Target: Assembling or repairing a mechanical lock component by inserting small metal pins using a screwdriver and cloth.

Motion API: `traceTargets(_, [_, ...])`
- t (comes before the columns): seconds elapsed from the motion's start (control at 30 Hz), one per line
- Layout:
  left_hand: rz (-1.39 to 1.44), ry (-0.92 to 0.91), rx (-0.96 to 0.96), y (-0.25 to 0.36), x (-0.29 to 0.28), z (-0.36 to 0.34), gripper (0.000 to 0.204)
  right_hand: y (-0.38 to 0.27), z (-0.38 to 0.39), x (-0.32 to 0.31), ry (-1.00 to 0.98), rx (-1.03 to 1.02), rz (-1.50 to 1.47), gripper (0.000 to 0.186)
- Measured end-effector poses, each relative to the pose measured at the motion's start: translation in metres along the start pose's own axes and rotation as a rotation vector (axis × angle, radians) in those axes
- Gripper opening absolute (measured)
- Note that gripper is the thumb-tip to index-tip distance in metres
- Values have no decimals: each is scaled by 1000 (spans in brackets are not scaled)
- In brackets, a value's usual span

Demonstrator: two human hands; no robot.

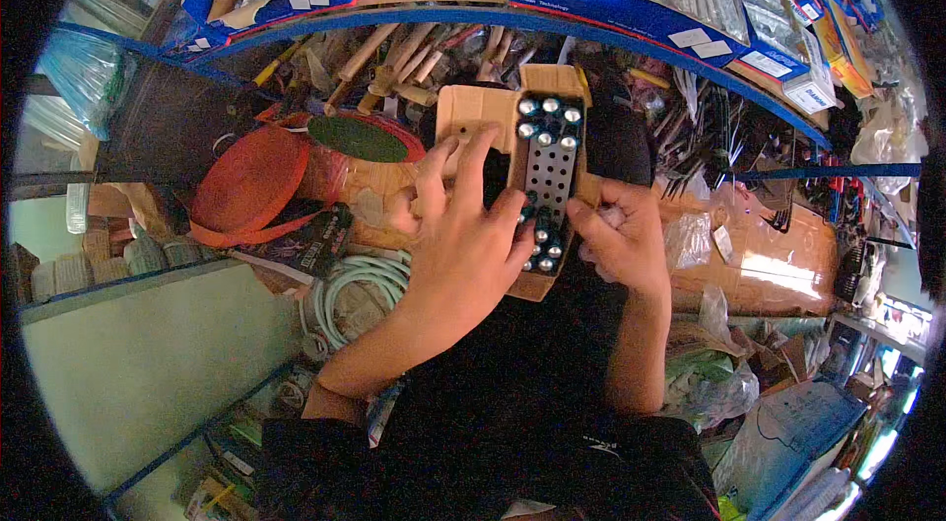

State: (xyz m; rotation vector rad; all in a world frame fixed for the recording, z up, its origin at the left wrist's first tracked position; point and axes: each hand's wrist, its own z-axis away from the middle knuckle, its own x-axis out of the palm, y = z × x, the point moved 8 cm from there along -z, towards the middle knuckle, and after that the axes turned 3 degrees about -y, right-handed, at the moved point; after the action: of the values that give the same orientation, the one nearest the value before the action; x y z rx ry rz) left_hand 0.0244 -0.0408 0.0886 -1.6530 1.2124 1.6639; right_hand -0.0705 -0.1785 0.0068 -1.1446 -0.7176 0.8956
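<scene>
A small open cardboard box [480, 109] is tilted up in front of me, its flaps folded out. Inside sits a grey perforated tray [548, 171], with dark pieces with round silver tops [550, 122] in rows at its far and near ends. The middle holes are bare. My left hand [461, 240] reaches over the box from the left. Its thumb and forefinger close around one silver-topped piece at the near end, while the other fingers stretch toward the left flap. My right hand [631, 235] grips the box's right side, fingers curled, with something whitish partly hidden in them.
Blue cartons [631, 8] of wrapped parts line the shelf above. Wooden handles [394, 63] lie beneath it. To the left are a red strap roll [251, 181], a green disc [357, 138] and a coiled pale hose [345, 294]. Plastic bags [724, 393] clutter the right.
</scene>
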Motion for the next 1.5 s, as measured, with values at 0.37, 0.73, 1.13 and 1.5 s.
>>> traceTargets(0.37, [-24, 107, 55, 21, 6, 4, 20, 10, 5, -11, 41, -84, 17, 13])
traceTargets(0.73, [47, 234, 101, 19, 5, 1, 21, 15, -2, -13, 46, -96, 16, 15])
traceTargets(1.13, [1047, 447, 0, -16, -27, 11, 21, 0, 8, -14, 19, -37, 122, 23])
traceTargets(1.5, [1798, 476, -239, -38, 5, 21, 41, -64, 54, 1, 132, -807, 260, 33])
